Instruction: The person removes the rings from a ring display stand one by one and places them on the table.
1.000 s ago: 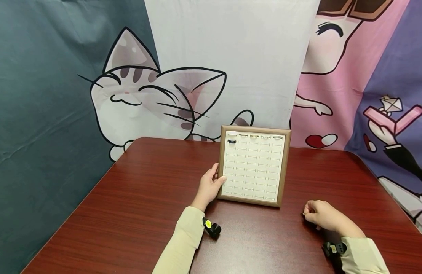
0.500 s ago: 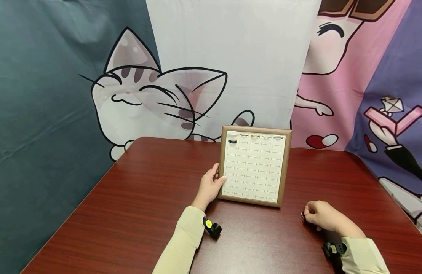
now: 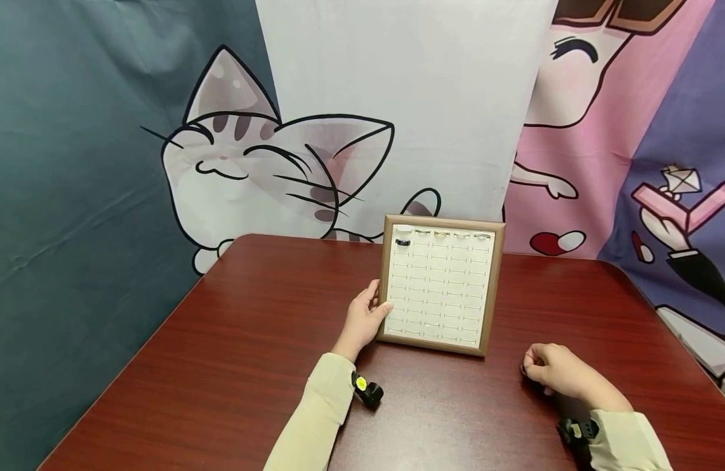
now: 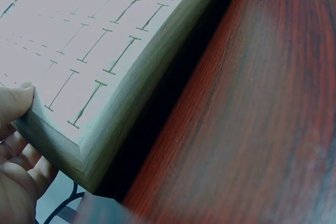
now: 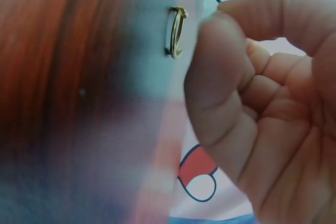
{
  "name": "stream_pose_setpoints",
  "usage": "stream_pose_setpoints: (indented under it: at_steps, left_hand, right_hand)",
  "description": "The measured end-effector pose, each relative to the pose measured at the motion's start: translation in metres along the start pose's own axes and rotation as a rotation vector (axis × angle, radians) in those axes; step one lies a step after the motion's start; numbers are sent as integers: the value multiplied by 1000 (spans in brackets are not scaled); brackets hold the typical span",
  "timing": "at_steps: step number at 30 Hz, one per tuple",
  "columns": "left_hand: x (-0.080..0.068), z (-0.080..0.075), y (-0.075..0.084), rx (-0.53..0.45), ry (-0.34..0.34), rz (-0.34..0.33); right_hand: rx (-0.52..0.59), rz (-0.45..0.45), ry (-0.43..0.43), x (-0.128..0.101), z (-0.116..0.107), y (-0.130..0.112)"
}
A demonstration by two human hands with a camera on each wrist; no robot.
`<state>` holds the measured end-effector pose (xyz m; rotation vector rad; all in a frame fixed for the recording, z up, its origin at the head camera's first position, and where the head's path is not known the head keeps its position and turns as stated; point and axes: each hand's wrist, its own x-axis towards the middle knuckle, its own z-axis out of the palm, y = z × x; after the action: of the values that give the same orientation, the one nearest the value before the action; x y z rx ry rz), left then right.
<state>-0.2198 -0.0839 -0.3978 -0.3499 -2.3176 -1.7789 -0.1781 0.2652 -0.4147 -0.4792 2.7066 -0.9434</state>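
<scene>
A small gold ring (image 5: 177, 31) is standing on edge on the dark red table (image 3: 233, 340), just beside the right hand (image 3: 553, 374), near the table's front right and well apart from the ring display tray (image 3: 440, 285). In the right wrist view the ring is sitting a little to the left of the thumb tip and forefinger tip, which are meeting just to its right; a narrow gap is showing between the ring and the nearest fingertip, so the hand is not gripping it, and its fingers are lying curled with nothing between them (whether a fingertip is grazing the band cannot be told from these views). In the head view the ring is only a dark speck at the knuckles. The left hand (image 3: 364, 320) is gripping the left edge of the tray, thumb (image 4: 14, 103) lying on the pale slotted face and the other fingers wrapping beneath the brown frame, which the left wrist view is showing lifted off the tabletop at that corner. The tray is lying toward the back middle of the table, with a few rings (image 3: 442, 234) in its top row and one dark ring (image 3: 402, 243) in the row below at the left. Behind the table a cartoon cat backdrop (image 3: 250, 163) is hanging. No readable writing or brand is showing anywhere; a yellow mark on the left wrist's black strap (image 3: 367, 391) is too small to read.
</scene>
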Motion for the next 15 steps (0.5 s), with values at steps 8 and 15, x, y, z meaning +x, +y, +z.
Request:
stream_pose_setpoints:
  at_steps: [8, 15]
  left_hand:
    - [0, 0, 0, 7, -1, -3]
    - [0, 0, 0, 11, 1, -17]
  right_hand:
    - [-7, -6, 163, 5, 1, -10]
    - [-66, -64, 383, 13, 2, -19]
